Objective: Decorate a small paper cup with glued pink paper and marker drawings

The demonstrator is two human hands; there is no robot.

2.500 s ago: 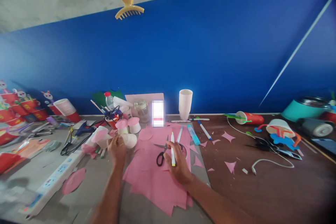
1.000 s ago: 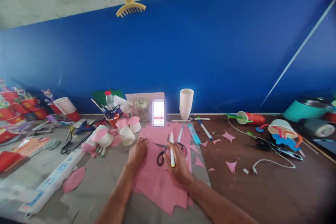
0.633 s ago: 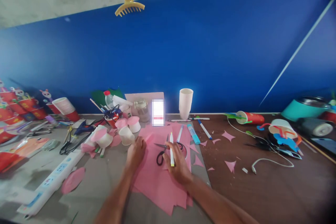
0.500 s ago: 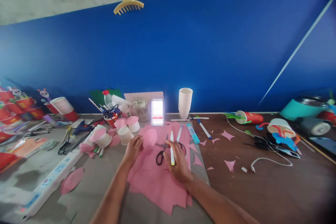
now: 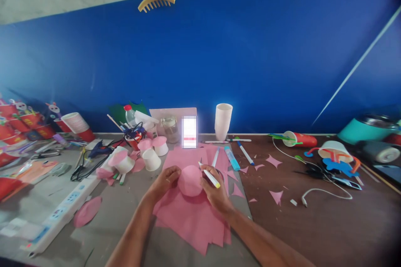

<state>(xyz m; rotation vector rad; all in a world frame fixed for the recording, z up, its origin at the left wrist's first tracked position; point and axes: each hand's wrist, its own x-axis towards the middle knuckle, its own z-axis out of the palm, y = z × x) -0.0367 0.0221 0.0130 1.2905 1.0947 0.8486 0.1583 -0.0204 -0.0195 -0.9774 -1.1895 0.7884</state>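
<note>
Between my hands is a round pink paper disc (image 5: 190, 181), held over a stack of pink paper sheets (image 5: 188, 221). My left hand (image 5: 167, 180) pinches the disc's left edge. On the other side, my right hand (image 5: 216, 190) grips a white marker (image 5: 210, 176) with a yellow end, its tip pointing up and left. Fingers of that hand also touch the disc's right edge. The scissors are mostly hidden behind the disc and the right hand. Beyond my left hand stand small white cups (image 5: 152, 160), some topped with pink paper.
A tall stack of white cups (image 5: 223, 122) stands by the blue partition (image 5: 234, 58). A power strip (image 5: 62, 212) runs along the left. Pink scraps (image 5: 276, 197), a blue marker (image 5: 245, 153) and a white cable (image 5: 326, 190) lie to the right. A jar (image 5: 169, 129) sits behind the paper.
The pink disc has come nearer and now sits between both hands. The marker has tilted from upright to slanting, and the scissors have become mostly covered.
</note>
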